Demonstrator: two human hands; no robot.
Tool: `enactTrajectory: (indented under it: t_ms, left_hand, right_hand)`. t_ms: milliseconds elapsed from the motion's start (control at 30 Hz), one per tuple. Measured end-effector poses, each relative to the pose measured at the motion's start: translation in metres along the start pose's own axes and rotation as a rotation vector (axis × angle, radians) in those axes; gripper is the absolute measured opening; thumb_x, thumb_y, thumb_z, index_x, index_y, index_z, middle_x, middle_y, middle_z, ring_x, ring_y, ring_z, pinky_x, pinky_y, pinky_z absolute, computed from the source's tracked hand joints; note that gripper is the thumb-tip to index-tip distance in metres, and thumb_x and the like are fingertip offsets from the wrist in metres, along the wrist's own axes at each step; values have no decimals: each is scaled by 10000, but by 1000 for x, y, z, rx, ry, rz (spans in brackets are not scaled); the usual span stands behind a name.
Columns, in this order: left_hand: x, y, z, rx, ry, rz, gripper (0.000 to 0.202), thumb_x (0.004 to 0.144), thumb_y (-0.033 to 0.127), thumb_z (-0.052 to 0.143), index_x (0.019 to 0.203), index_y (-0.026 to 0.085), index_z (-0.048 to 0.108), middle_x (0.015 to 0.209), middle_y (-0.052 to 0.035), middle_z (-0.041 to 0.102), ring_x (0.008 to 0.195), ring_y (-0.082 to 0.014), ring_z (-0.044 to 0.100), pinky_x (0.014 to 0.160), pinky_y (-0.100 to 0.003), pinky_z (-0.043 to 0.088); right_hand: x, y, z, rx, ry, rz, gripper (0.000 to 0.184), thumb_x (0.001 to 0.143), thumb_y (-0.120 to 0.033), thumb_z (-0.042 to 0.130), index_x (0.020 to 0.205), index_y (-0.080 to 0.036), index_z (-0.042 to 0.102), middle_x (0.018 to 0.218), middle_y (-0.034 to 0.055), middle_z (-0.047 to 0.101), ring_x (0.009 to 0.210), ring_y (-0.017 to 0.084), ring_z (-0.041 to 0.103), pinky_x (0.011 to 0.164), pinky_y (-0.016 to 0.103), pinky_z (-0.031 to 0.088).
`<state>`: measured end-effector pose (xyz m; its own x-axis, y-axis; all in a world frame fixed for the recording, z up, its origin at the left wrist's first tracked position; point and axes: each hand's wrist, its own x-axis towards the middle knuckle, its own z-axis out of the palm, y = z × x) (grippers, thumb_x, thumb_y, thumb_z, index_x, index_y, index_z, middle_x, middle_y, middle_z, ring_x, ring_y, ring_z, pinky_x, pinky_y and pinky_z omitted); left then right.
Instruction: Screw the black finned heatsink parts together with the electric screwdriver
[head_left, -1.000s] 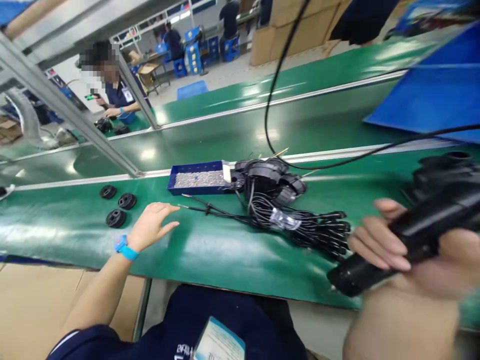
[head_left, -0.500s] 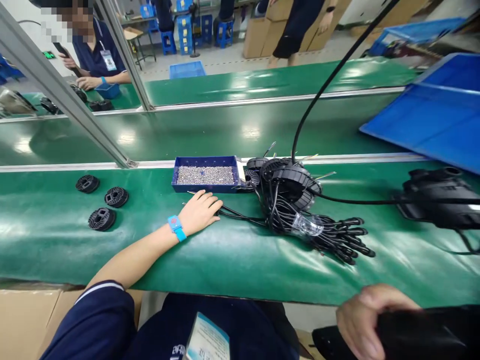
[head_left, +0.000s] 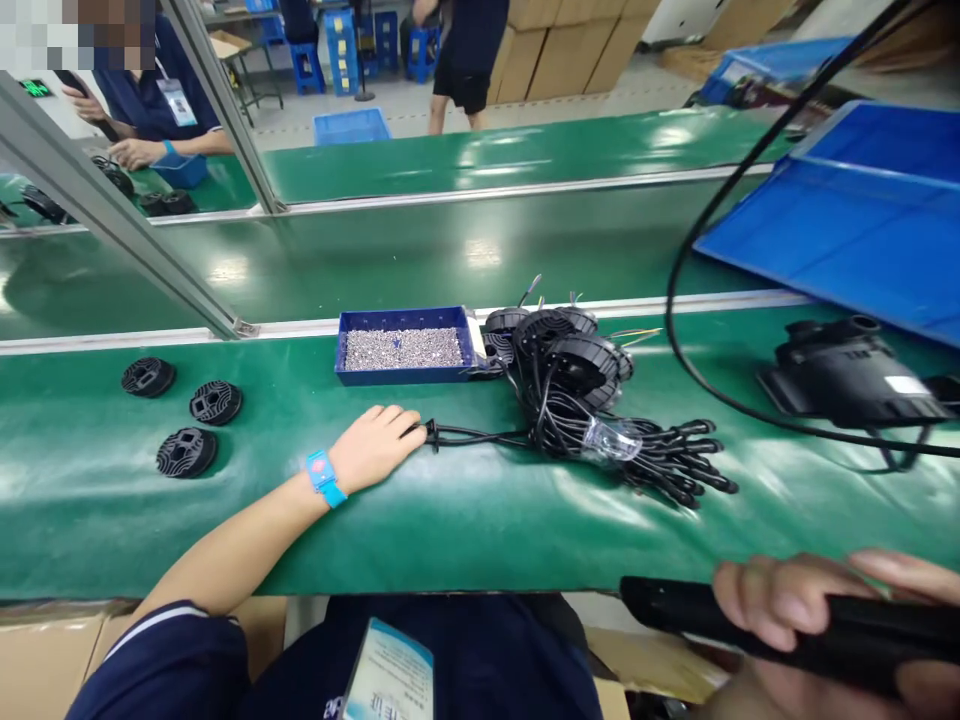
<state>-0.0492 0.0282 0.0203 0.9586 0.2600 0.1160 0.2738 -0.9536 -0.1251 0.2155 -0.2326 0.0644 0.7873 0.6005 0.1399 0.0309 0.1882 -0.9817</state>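
Observation:
My left hand, with a blue wrist strap, lies low over the green bench, its fingers closed around the end of black cables. A small black fitting shows at its fingertips; the rest of the held end is hidden. These cables run right to a bundle of black cables bound with clear wrap, beside several round black ribbed parts. At the lower right, my right hand is wrapped round a long black tool; its exact kind is unclear. Above my left hand stands a blue tray of small metal pieces.
Three round black parts lie at the left. A black device and a tilted blue bin are at the right. A loose black cord loops down there. A metal post rises at the left; a co-worker sits across.
My left hand has moved slightly left and down, away from the tray, drawing the cable end along. My right hand and the black tool have turned and shifted; the hanging cord has swung right.

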Motion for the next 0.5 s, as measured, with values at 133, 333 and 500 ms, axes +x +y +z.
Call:
enactTrajectory:
  t_ms: [133, 333, 500]
  left_hand:
    - [-2, 7, -7, -183, -21, -127, 261, 1062, 248, 350, 1135, 192, 594, 1089, -75, 727, 932, -197, 685, 784, -311, 495]
    - [-4, -4, -16, -524, -78, -457, 205, 1045, 370, 444, 1105, 239, 589, 713, 36, 696, 697, -161, 691, 672, -250, 504]
    - [-57, -47, -28, -264, 22, -660, 202, 985, 322, 531, 1096, 195, 642, 1078, -108, 697, 1011, -273, 656, 895, -401, 503]
  right_hand:
    - [-8, -5, 15, 23, -113, -34, 424, 676, -576, 813, 985, -314, 689, 649, 44, 584, 497, 191, 520, 447, 341, 432]
    - [-1, 1, 34, -24, -343, 8, 385, 741, -514, 796, 1041, -295, 694, 918, 113, 689, 573, 213, 619, 455, 332, 510]
    - [14, 17, 32, -290, -558, 80, 404, 730, -505, 771, 1077, -317, 683, 1022, 121, 697, 623, 254, 647, 497, 383, 552]
